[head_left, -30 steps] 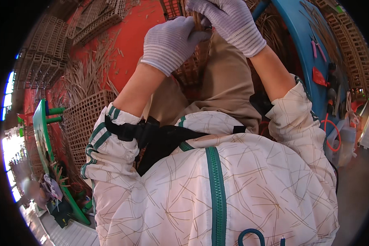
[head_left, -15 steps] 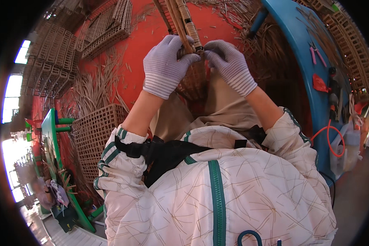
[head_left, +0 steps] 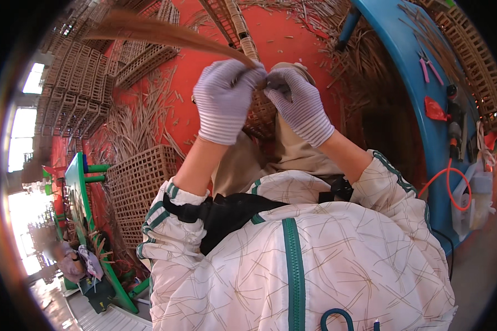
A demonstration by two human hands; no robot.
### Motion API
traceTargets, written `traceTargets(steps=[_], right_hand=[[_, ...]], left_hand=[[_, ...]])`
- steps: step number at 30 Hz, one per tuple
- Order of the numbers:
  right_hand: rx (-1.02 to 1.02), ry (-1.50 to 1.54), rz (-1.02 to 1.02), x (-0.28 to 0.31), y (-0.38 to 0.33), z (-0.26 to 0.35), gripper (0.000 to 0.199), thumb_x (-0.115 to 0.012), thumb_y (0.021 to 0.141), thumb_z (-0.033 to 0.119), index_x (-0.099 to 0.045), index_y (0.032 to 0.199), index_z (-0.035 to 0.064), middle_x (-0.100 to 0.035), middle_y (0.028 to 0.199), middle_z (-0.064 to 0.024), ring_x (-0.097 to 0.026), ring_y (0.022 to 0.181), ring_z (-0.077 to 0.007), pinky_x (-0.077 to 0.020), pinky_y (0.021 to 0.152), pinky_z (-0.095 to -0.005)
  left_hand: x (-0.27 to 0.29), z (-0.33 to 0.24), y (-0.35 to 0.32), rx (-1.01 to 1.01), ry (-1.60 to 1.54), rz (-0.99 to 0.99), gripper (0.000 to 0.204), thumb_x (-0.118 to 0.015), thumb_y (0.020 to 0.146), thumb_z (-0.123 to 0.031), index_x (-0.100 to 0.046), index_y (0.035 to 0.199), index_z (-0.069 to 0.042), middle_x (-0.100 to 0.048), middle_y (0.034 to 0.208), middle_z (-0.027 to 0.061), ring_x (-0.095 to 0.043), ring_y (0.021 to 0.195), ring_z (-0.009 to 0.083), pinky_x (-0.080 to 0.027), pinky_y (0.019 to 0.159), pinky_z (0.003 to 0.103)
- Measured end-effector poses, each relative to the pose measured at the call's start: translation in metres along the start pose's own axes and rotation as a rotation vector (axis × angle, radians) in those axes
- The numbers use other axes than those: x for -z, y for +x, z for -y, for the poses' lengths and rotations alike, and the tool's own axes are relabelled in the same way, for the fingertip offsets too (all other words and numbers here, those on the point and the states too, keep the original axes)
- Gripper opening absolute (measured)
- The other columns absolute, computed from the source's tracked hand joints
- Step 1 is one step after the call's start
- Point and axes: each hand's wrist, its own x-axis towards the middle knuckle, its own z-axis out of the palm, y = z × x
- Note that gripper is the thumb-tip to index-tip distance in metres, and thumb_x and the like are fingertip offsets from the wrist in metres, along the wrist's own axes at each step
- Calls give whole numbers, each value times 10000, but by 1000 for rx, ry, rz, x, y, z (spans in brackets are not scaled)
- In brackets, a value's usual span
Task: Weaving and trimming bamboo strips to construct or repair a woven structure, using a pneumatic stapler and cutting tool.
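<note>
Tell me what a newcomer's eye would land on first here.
Probably the striped-gloved left hand and right hand, close together at upper centre, with a blurred brown strip running toward the upper left from where they meet. Next, perhaps, the vivid red floor beyond them, then the blue table at right, bearing pink-handled pliers.

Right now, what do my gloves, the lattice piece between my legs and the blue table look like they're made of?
Gloves: matte knitted fabric, judging by the fine stripes; cotton or synthetic, I can't tell.
Lattice piece: dull brown plant strips, perhaps rattan, judging by the crossed weave.
Blue table: smooth, probably plastic given its even colour, though painted material is possible.
</note>
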Motion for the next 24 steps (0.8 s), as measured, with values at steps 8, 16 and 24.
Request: traceTargets(steps=[8, 16, 24], right_hand=[[-138, 145, -20, -10, -4, 6, 202, -784, 872, 63, -667, 1033, 22, -697, 908, -68, -666, 806, -133, -547, 739, -263], [92, -132, -89, -13, 9, 10, 205, -816, 823, 145, -677, 940, 51, -632, 782, -82, -610, 653, -201, -509, 622, -317], [138, -156, 61, 22, 21, 9, 152, -780, 853, 90, -689, 955, 23, -685, 895, -121, -681, 759, -249, -550, 706, -325]], left_hand=[[11, -3, 5, 508, -475, 4, 122, -733, 899, -17, -746, 1015, 19, -741, 885, 53, -680, 825, 100, -562, 779, 266], [16, 5, -6, 488, -541, 33, 148, -770, 854, 13, -735, 997, 30, -741, 912, 59, -682, 809, 113, -575, 767, 275], [9, 8, 7, 551, -288, 54, 194, -820, 813, -30, -741, 985, 9, -730, 853, 59, -656, 767, 91, -561, 715, 246]])
